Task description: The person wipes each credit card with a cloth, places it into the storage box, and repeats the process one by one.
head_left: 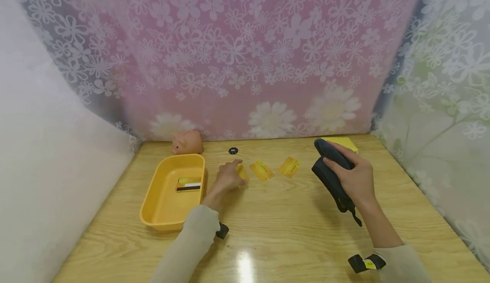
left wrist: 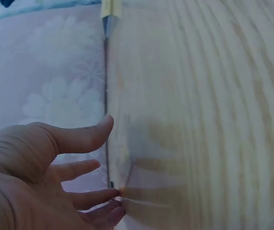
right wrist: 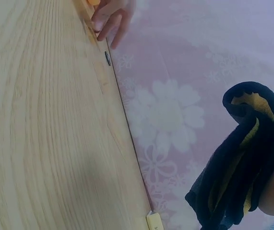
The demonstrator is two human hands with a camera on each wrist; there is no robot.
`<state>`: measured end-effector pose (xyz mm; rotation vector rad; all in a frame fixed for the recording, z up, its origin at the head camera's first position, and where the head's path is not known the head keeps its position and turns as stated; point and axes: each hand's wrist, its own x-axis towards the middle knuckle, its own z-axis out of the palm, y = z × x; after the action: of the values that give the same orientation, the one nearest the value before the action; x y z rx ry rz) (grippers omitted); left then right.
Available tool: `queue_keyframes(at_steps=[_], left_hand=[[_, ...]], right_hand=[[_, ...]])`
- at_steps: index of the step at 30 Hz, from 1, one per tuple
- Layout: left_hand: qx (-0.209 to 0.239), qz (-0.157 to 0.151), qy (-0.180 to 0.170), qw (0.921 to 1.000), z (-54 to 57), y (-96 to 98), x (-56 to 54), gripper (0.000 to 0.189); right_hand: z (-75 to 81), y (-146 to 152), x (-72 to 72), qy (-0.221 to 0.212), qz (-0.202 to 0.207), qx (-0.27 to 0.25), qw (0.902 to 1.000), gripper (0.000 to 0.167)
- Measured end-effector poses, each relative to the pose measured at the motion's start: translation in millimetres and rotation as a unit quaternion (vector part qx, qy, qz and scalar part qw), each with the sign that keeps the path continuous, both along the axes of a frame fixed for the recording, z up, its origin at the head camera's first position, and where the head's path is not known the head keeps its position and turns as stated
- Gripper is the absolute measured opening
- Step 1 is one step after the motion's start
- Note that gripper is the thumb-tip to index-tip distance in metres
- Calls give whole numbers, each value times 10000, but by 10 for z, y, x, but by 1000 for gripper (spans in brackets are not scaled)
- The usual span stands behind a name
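In the head view my left hand (head_left: 229,176) reaches low over a yellow card (head_left: 243,171) on the table, its fingers partly covering it. The left wrist view shows this hand's thumb and fingers (left wrist: 86,168) spread apart, with nothing gripped. Two more yellow-orange cards (head_left: 262,170) (head_left: 289,167) lie flat to the right. My right hand (head_left: 357,174) grips a dark fabric pouch (head_left: 330,178) above the table, thumb on the near side. A strap dangles from its lower end. The right wrist view shows the pouch's folded opening and yellow lining (right wrist: 254,103).
A yellow tray (head_left: 151,208) stands left of my left arm, with a striped card (head_left: 189,185) inside. Behind it sits a pink piggy bank (head_left: 187,142). A black poker chip (head_left: 233,150) lies near the back edge. A yellow object (head_left: 346,143) is partly hidden behind my right hand.
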<state>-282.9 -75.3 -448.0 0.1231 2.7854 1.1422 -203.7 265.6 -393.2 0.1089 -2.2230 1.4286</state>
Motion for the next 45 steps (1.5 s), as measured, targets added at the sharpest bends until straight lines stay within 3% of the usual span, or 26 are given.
queue_keyframes(at_steps=[8, 18, 21, 28, 32, 35, 37, 41, 45], left_hand=[[-1026, 103, 149, 9946, -56, 57, -69, 84], [-1497, 330, -368, 9875, -74, 48, -71, 108], [-1507, 383, -376, 9871, -82, 27, -73, 101], [-385, 363, 44, 9986, -60, -32, 53, 62], [-16, 419, 377, 9984, 1, -76, 173, 42], [614, 445, 447, 9961, 79, -119, 265, 36], [1263, 356, 347, 9908, 130, -146, 318, 37], [2388, 76, 31, 9710, 241, -183, 410, 44], [2929, -134, -56, 9560, 366, -197, 487, 51]], right_hand=[[-2, -24, 18, 61, 76, 82, 9999, 47], [-22, -7, 19, 1, 96, 131, 9999, 46], [-15, -4, 25, -10, 70, 161, 9998, 47], [-16, 5, 29, -6, 85, 120, 9999, 46], [-19, -1, 31, -6, 96, 124, 9999, 46], [-13, -19, 33, -12, 123, 108, 9999, 47], [-10, -37, 36, -17, 156, 78, 9998, 47], [-12, -94, 33, 16, 313, -44, 9995, 50], [-19, -170, 24, 109, 441, -148, 9989, 51]])
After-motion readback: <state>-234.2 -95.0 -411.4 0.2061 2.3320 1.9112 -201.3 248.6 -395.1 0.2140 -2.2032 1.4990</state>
